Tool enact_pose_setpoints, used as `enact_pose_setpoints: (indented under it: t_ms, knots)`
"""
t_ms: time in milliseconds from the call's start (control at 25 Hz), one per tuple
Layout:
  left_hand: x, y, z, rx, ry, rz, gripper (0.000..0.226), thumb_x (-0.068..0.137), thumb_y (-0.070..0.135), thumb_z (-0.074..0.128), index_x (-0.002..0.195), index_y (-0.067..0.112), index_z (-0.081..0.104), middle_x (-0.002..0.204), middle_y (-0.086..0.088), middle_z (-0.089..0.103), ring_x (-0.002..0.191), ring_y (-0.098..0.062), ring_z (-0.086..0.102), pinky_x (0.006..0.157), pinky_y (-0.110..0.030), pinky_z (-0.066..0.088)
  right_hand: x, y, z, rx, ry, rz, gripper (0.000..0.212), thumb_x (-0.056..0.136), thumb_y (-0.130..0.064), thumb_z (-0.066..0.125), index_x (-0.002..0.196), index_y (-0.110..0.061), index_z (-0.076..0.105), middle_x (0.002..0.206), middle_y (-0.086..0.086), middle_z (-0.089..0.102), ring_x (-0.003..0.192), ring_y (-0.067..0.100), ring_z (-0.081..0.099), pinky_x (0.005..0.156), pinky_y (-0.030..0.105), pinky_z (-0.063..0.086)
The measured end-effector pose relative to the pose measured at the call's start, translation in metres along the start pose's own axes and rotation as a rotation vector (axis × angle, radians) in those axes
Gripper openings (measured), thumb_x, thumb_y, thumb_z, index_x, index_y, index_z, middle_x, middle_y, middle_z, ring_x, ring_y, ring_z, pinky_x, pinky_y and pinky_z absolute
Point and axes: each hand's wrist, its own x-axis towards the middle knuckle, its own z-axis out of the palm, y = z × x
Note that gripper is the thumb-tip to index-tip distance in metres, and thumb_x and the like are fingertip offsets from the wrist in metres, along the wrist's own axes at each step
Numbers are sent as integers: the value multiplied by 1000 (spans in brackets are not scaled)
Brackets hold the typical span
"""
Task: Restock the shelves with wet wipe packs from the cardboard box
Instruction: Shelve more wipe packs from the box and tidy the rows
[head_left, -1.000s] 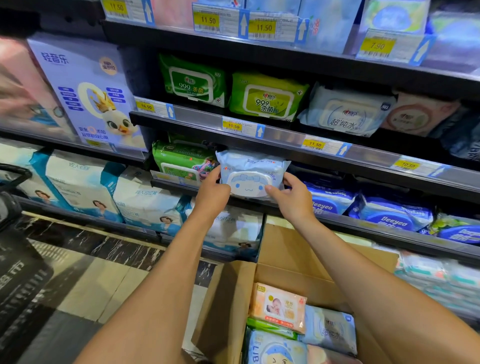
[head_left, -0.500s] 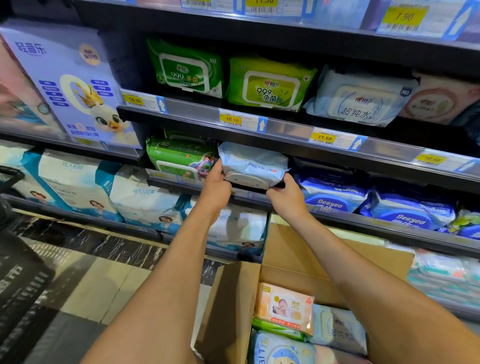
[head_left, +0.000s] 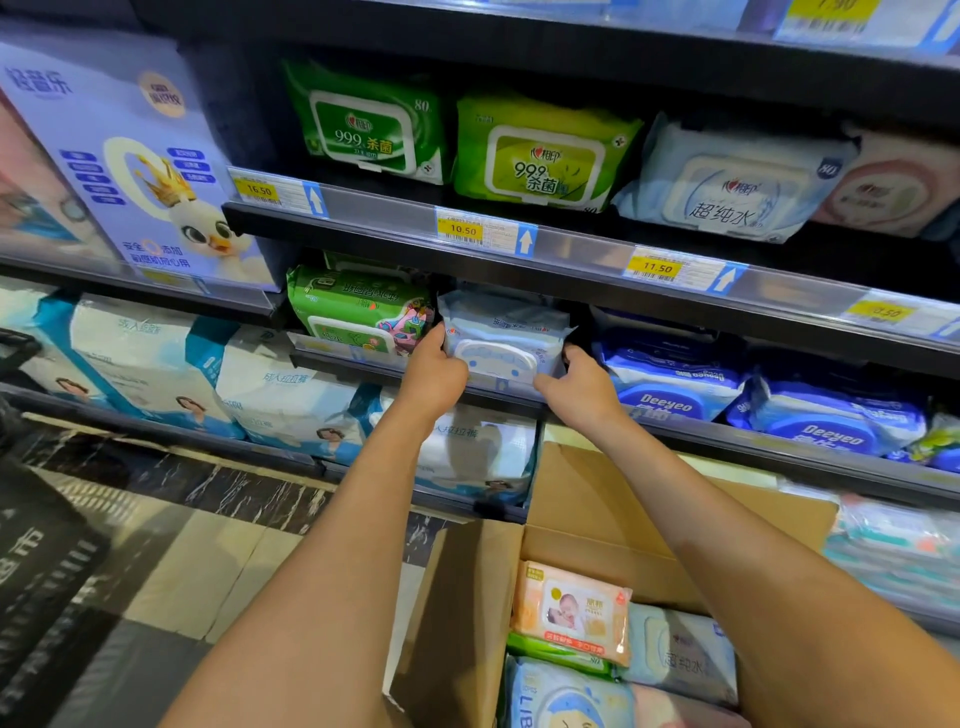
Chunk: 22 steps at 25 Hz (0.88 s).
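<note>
Though clear-fronted, pack (head_left: 506, 332) dark behind.

Price tags (head_left: 462, 229) read 16.50, 10.50, 11.50; blue packs (head_left: 670, 402) "Deeyeo".

I see the left hand (head_left: 434, 376) and right hand (head_left: 582, 392) gripping a blue pack (head_left: 506, 332) on the shelf (head_left: 727, 441). The box (head_left: 597, 499) below holds more packs (head_left: 571, 610).

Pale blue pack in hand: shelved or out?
Shelved: pale blue pack sits between green pack and Deeyeo pack; left hand, right hand grip it.
</note>
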Motion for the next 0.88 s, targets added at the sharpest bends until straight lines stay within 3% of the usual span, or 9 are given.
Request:
enact_pose_setpoints:
  t_ms: [80,200,400,520,640,880]
  knots:
    - [-6,3,-2,24,-2,0,57,97,-5,44,147,20,52,125,2,67,109,-20,62,76,-21,49,-3,-1,-1,-3,-7,4,43,95,-27,66,135,-14,53,117,2,64,102,25,62,82,35,48]
    - [-18,5,-8,68,-1,12,60,103,5,49,159,18,35,144,4,51,129,-21,49,99,-31,42,-12,-1,-6,4,-18,-15,57,95,-28,67,145,-13,46,133,8,60,115,27,60,91,42,52]
    - [-41,-6,-19,315,-19,91,69,102,16,58,163,20,27,167,0,29,145,-29,40,112,-40,36,-47,10,-22,-74,-3,-62,63,94,-25,68,151,-16,42,152,5,44,136,27,48,106,42,46]
    - [-58,-20,-21,559,-45,169,76,96,26,63,163,25,26,171,-1,19,157,-26,16,124,-46,24,-74,28,-35,-152,2,-68,66,91,-26,68,151,-21,43,156,3,42,140,25,44,112,41,42]
    - [-84,-39,-13,718,-118,234,81,95,33,67,164,28,24,172,1,13,159,-24,6,126,-48,18,-105,49,-49,-192,-1,-89,63,90,-27,70,149,-21,48,151,3,46,138,23,46,113,42,42]
    - [-138,-61,33,897,-298,379,77,93,36,65,161,30,29,172,-1,17,159,-24,8,127,-48,21,-162,110,-73,-254,-30,-14,57,89,-26,73,142,-19,53,147,6,50,133,24,50,110,35,42]
